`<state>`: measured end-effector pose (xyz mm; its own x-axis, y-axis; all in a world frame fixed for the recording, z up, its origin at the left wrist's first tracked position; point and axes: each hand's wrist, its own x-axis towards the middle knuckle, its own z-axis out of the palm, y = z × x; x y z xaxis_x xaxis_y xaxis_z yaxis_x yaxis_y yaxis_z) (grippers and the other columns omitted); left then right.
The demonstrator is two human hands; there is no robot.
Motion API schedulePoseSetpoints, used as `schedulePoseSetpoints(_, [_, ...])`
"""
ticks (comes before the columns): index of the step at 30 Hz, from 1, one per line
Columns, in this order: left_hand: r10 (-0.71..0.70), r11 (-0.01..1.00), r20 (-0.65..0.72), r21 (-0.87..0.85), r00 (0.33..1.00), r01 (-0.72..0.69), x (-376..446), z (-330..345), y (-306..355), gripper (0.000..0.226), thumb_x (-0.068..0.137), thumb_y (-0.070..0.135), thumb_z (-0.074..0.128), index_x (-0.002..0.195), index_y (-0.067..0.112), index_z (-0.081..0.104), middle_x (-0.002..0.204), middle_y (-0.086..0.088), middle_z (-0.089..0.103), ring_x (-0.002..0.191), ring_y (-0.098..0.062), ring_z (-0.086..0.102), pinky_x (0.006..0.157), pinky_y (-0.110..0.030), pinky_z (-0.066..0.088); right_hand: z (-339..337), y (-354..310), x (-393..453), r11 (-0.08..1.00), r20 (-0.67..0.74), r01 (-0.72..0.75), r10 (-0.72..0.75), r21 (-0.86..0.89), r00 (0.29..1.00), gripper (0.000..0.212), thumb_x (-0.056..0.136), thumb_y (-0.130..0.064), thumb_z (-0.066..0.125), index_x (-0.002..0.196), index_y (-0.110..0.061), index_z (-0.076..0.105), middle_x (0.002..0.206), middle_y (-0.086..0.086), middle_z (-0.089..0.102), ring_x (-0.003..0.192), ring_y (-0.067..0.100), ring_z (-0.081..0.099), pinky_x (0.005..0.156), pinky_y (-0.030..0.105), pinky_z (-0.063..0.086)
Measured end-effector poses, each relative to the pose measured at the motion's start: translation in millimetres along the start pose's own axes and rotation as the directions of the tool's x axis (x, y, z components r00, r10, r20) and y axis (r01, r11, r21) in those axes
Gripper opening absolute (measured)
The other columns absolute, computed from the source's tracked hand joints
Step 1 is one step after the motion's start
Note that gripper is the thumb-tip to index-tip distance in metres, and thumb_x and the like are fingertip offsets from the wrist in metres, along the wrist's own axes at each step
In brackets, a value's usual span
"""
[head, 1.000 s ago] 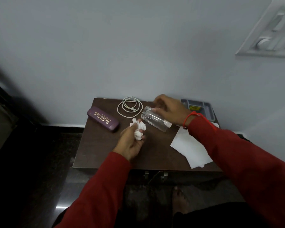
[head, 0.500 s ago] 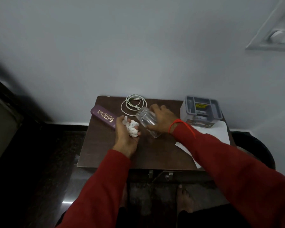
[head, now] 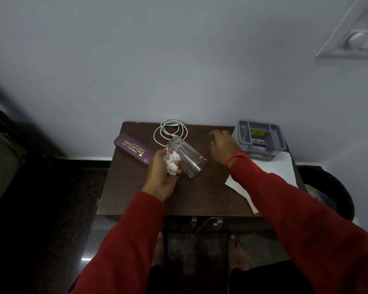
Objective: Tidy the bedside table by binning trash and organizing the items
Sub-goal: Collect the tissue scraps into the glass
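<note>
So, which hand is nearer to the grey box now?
Right. The right hand hovers open just left of the grey box, not touching it. The left hand is farther away, beside the glass, closed on a crumpled tissue.

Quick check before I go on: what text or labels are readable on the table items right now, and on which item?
"PRINCE OPTICALS" on the purple spectacle case.
"ROURKELA" below it on the same case.
A small line of digits above the name on the case: too small to read surely.
Yellow label inside the grey organizer box: blurred, unreadable.
Print on the box's front strip: too blurred to read.
Red mark on the glass: unreadable.
</note>
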<state>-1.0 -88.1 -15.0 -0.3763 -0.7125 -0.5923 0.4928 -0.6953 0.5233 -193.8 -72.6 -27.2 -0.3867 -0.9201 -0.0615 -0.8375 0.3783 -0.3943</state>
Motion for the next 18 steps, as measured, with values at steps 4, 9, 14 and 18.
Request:
schedulePoseSetpoints(4, [-0.012,0.999,0.041,0.034,0.999,0.011,0.6,0.3,-2.8,0.019,0.098,0.022,0.041,0.086,0.017,0.055,0.073,0.0,0.053,0.047,-0.007,0.047,0.039,-0.018,0.034,14.2,18.0,-2.7,0.939,0.167,0.017,0.043,-0.343,0.985,0.048,0.092,-0.003,0.046,0.139,-0.013,0.042,0.138,0.022,0.038,0.127,0.042,0.042,0.103,0.052,0.044])
schedulePoseSetpoints(9, [0.002,0.998,0.054,0.067,0.999,-0.006,0.3,0.4,-2.2,0.024,0.098,0.019,0.044,0.081,0.014,0.06,0.061,0.002,0.059,0.042,-0.005,0.052,0.037,-0.017,0.037,21.2,28.6,-3.8,0.952,0.054,0.071,-0.058,-0.298,0.997,0.047,0.088,0.007,0.051,0.132,-0.009,0.049,0.132,0.018,0.045,0.122,0.037,0.047,0.098,0.047,0.047])
schedulePoseSetpoints(14, [0.051,0.987,0.043,0.153,0.998,-0.057,0.3,2.0,-6.4,0.021,0.098,0.008,0.04,0.1,0.014,0.06,0.07,-0.004,0.06,0.049,-0.009,0.054,0.041,-0.02,0.039,-2.4,13.6,-16.9,0.966,-0.297,0.123,-0.052,0.227,0.953,0.021,0.086,0.0,0.062,0.104,-0.008,0.064,0.099,0.009,0.066,0.09,0.024,0.064,0.081,0.039,0.055])
schedulePoseSetpoints(18, [0.046,0.981,0.076,0.186,0.996,-0.059,-2.1,9.0,-16.3,0.021,0.101,0.013,0.044,0.099,0.012,0.064,0.078,-0.008,0.06,0.057,-0.012,0.057,0.043,-0.022,0.042,-28.5,-21.3,-46.7,0.794,-0.443,0.287,-0.025,0.535,0.896,0.016,0.08,-0.014,0.074,0.092,-0.018,0.065,0.081,-0.013,0.067,0.076,0.0,0.066,0.069,0.015,0.055])
